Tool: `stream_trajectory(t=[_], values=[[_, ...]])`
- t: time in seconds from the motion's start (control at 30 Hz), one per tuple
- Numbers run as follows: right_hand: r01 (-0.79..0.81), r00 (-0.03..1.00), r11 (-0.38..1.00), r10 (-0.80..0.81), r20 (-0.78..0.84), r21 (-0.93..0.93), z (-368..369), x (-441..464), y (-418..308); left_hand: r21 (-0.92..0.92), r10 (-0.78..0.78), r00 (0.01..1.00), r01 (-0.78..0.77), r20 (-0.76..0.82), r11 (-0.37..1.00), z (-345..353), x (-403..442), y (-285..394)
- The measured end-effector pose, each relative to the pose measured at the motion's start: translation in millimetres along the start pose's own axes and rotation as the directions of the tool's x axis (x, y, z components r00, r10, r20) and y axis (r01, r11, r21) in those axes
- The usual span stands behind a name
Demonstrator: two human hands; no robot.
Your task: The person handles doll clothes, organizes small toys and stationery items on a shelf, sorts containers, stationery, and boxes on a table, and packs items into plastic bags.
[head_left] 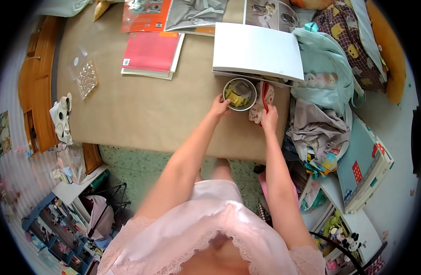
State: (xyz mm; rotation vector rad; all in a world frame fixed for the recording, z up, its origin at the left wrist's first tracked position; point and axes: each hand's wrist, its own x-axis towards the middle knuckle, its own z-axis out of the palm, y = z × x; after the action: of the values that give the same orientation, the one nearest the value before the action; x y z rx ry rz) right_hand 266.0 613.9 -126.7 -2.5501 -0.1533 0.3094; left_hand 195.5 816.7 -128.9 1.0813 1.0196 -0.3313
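Note:
My left hand [220, 106] grips the near left side of a round metal container [239, 109], its thumb and fingers at the rim. Yellowish pieces and something clear or greyish lie inside it; I cannot make out what they are. Just to the right is a small whitish pouch with red marks and a red zip [261, 98]. My right hand [269, 118] is closed on the pouch's near right edge, and its fingertips are partly hidden. Behind both stands a white box [258, 50], its lid slightly raised at the front.
Red-covered books [148, 51] and open magazines [196, 13] lie on the beige bed-like surface [141, 110]. A clear bag of small pieces [87, 80] is at the left. A mint backpack [325, 64] and crumpled grey cloth [318, 126] crowd the right edge.

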Motion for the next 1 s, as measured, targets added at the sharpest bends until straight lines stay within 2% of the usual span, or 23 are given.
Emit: stream_trajectory(t=[0.07,0.13,0.23,0.37,0.43,0.47,0.53,0.57,0.67,0.73,0.83,0.9,0.97,1.0], values=[[-0.025,0.999,1.0,0.025,0.048,0.01,-5.2,0.1,-6.8,-0.115,-0.036,0.999,0.038,0.014,0.993,-22.9,-15.6,-17.6],[0.108,0.993,0.994,-0.107,-0.043,0.032,-1.7,-8.8,-2.9,-0.141,-0.065,0.998,0.061,-0.021,0.988,-47.7,-33.3,-41.9],[0.159,0.981,0.986,-0.152,-0.118,0.051,-8.7,-32.6,-17.8,-0.184,-0.163,0.979,0.138,-0.126,0.973,-80.9,-70.3,-63.8],[0.261,0.948,0.964,-0.245,-0.203,0.055,-9.3,-73.4,-43.2,-0.27,-0.188,0.967,0.137,-0.172,0.953,-115.3,-102.2,-94.1],[0.265,0.961,0.964,-0.261,-0.096,0.034,2.3,-90.1,-53.6,-0.316,-0.189,0.969,0.132,-0.158,0.939,-130.1,-115.4,-93.1],[0.286,0.954,0.958,-0.281,-0.099,0.036,9.0,-97.6,-62.7,-0.358,-0.197,0.97,0.135,-0.142,0.924,-139.6,-121.6,-90.8],[0.177,0.971,0.98,-0.189,0.147,0.089,24.0,-115.2,-94.0,-0.416,-0.192,0.973,0.121,-0.131,0.901,-162.0,-130.9,-88.3],[0.201,0.966,0.976,-0.213,0.147,0.088,33.4,-119.4,-111.8,-0.439,-0.176,0.976,0.102,-0.131,0.893,-174.3,-134.2,-86.2],[0.296,0.903,0.953,-0.3,0.309,0.062,68.0,-136.7,-173.8,-0.495,-0.116,0.985,0.039,-0.124,0.868,-222.6,-151.0,-74.7],[0.358,0.877,0.932,-0.356,0.321,0.055,95.0,-146.8,-219.6,-0.52,-0.072,0.992,0.008,-0.103,0.854,-265.1,-160.9,-80.2],[0.32,0.881,0.947,-0.311,0.357,0.034,148.2,-170.7,-288.6,-0.602,-0.076,0.99,-0.009,-0.116,0.798,-342.9,-180.6,-92.4],[0.314,0.866,0.938,-0.346,0.36,0.146,195.8,-188.1,-334.2,-0.618,-0.032,0.965,-0.141,-0.259,0.773,-413.4,-201.5,-95.5],[0.283,0.821,0.947,-0.32,0.474,0.149,242.6,-215.5,-378.0,-0.63,-0.055,0.931,-0.2,-0.361,0.75,-480.1,-224.5,-94.3],[0.295,0.79,0.933,-0.36,0.496,0.207,265.4,-232.7,-394.9,-0.604,-0.056,0.906,-0.233,-0.42,0.762,-511.8,-235.5,-98.2]])
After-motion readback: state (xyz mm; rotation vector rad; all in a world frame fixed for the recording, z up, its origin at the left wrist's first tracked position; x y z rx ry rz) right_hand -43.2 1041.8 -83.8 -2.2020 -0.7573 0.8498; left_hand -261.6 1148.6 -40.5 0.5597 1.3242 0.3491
